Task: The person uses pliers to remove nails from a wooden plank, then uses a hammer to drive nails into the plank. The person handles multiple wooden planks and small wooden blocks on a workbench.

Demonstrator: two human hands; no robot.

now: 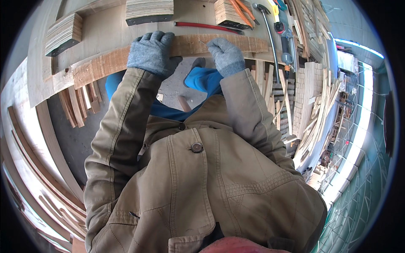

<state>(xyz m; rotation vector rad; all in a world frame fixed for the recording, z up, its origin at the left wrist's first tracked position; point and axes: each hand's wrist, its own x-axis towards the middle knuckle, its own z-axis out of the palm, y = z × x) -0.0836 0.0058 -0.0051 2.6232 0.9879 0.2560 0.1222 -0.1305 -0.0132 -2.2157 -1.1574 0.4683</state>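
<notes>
A long, narrow wooden board (101,64) lies along the near edge of a pale wooden panel (99,27). My left hand (151,52), in a grey knit glove, grips the board with the fingers over its top and the thumb out to the right. Farther right on the board, my gloved right hand (226,55) is closed in a pinch. A thin metal piece that looks like a nail (202,41) sticks out from its fingertips, touching or just above the wood. Just beyond the board lies a red bar (206,26) with a dark end.
Laminated wood blocks (149,12) stand on the panel. To the right lie an orange-handled tool (242,12), a hammer (268,36) and a power tool (284,40). Stacked timber strips (312,97) fill the right side. Long boards (46,177) lean at left.
</notes>
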